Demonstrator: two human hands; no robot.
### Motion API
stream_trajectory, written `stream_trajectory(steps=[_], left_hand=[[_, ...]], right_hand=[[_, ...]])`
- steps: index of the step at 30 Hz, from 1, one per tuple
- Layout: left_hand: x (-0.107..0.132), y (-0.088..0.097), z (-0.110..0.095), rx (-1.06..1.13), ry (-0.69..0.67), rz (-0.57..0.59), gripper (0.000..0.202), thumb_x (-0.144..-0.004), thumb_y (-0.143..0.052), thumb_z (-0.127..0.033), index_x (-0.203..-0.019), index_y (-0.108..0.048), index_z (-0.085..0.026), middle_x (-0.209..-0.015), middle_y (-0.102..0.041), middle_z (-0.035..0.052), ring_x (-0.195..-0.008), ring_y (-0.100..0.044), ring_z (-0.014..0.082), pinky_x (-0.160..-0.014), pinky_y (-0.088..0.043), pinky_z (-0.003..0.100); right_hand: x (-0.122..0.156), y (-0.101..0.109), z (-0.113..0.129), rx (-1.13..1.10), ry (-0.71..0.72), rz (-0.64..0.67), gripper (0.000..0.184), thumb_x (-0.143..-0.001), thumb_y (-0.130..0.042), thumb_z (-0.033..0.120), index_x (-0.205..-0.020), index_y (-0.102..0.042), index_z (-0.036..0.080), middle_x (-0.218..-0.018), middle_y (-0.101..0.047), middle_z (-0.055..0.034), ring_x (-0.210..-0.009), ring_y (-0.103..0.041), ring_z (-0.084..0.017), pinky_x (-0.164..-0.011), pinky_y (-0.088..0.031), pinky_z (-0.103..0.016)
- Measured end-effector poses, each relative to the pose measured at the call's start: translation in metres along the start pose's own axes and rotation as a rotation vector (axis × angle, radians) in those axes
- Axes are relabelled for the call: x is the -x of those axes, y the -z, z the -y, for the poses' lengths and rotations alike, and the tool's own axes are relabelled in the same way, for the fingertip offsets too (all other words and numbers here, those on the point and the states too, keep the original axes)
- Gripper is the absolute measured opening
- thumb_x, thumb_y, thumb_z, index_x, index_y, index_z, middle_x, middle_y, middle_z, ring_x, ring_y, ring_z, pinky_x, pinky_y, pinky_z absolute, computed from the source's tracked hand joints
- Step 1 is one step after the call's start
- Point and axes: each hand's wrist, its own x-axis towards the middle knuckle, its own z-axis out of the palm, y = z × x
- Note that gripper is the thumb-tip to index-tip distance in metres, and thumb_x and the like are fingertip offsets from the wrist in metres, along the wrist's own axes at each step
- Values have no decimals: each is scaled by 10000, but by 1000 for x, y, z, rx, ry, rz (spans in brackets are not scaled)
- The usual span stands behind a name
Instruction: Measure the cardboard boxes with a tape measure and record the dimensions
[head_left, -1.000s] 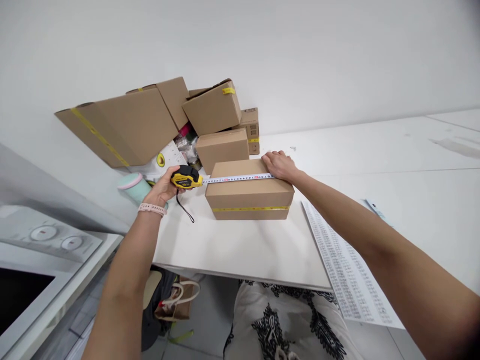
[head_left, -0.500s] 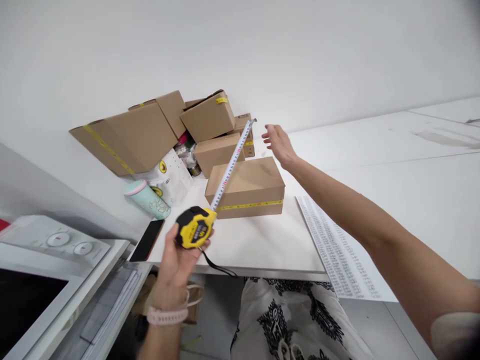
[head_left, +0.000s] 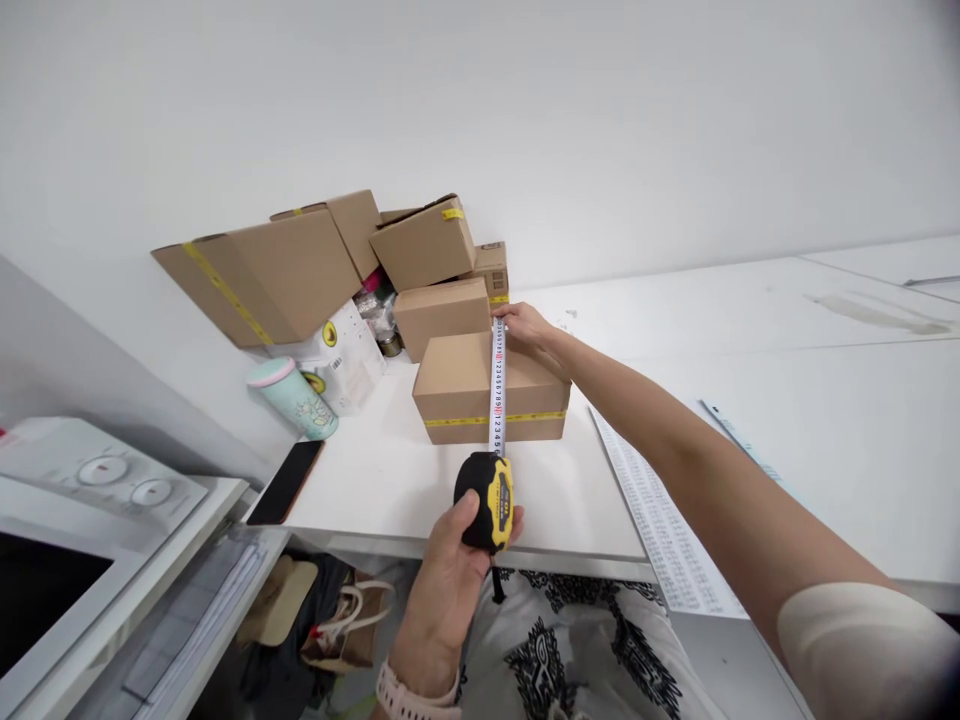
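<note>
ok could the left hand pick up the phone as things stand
Probably not: the left hand holds the tape measure, though nothing seems to block its way to the phone.

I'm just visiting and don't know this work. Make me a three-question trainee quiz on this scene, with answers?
1. Which hand holds the tape measure?
2. True or false: the right hand is at the far end of the measuring strip.
3. In this picture, what does the strip appear to cross?
A) mint tumbler
B) printed sheet
C) front cardboard box

Key: 1. The left hand; 2. True; 3. C.
</note>
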Motion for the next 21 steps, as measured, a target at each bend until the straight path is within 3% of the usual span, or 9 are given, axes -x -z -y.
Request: stream_trajectory(steps=[3,6,10,13,17,21], left_hand=[[3,-9,1,-97,20,47,438,-756,-828,-440,-1131,-736,-232,-1208,-717,134,-1077,-713,338,-981,-577,467],[4,-24,-1,-202,33,98,504,-744,-810,-538,-1132,-723,-227,-1180,-696,161,-986,-736,339,-786,-620,420],[-1,-45,-9,-270,6,83,592,-728,-777,-610,-1195,-689,-257,-1132,-672,171,-842,-749,317,-620,-589,381],[-6,-55,-13,-281,2,77,624,-708,-760,-661,-1185,-688,-267,-1078,-674,161,-729,-737,282,-563,-565,363],[-7,-56,-6,-315,-12,82,593,-677,-774,-684,-1084,-698,-259,-989,-667,140,-672,-715,256,-532,-557,346],[-1,-51,1,-345,-27,88,624,-731,-767,-636,-1203,-631,-250,-968,-670,122,-687,-715,252,-550,-572,347]], right_hand=[[-1,0,-5,52,67,19,241,-808,-570,265,-915,-770,182,-1109,-745,-110,-1137,-638,-290,-1057,-410,-419],[3,-1,-8,56,53,17,282,-851,-533,357,-877,-751,180,-1080,-752,-94,-1064,-640,-291,-1005,-447,-413],[4,0,-8,212,-1,9,332,-882,-513,439,-759,-703,196,-859,-748,-72,-950,-639,-288,-904,-480,-389],[1,0,-9,281,2,11,274,-874,-552,407,-731,-679,210,-835,-739,-80,-941,-641,-294,-882,-472,-378],[-3,0,-13,327,6,-10,153,-866,-564,318,-858,-666,205,-983,-740,-103,-940,-641,-276,-855,-470,-368],[-5,0,-16,339,1,6,130,-860,-577,293,-896,-641,186,-967,-729,-84,-860,-643,-216,-775,-473,-312]])
